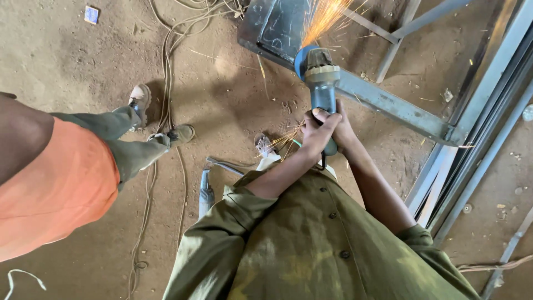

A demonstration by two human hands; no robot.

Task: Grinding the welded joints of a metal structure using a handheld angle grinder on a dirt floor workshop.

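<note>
You are in the middle of grinding: your left hand [315, 130] and your right hand [340, 129] both wrap closed around the handle of the blue angle grinder [321, 83], fingers fully curled on it. The disc touches the edge of the dark metal plate [277, 25], which sits at the far end of the grey steel frame [388, 103] lying on the dirt floor [66, 61]. Orange sparks [325, 16] fly away from you, and some fall near your shoe [264, 145]. I judge the next move needs a steady, firm grip and slow travel along the plate edge. A second person in orange shorts [55, 183] stands at your left, near the loose cables [164, 83], so keep the sparks away from them.
</note>
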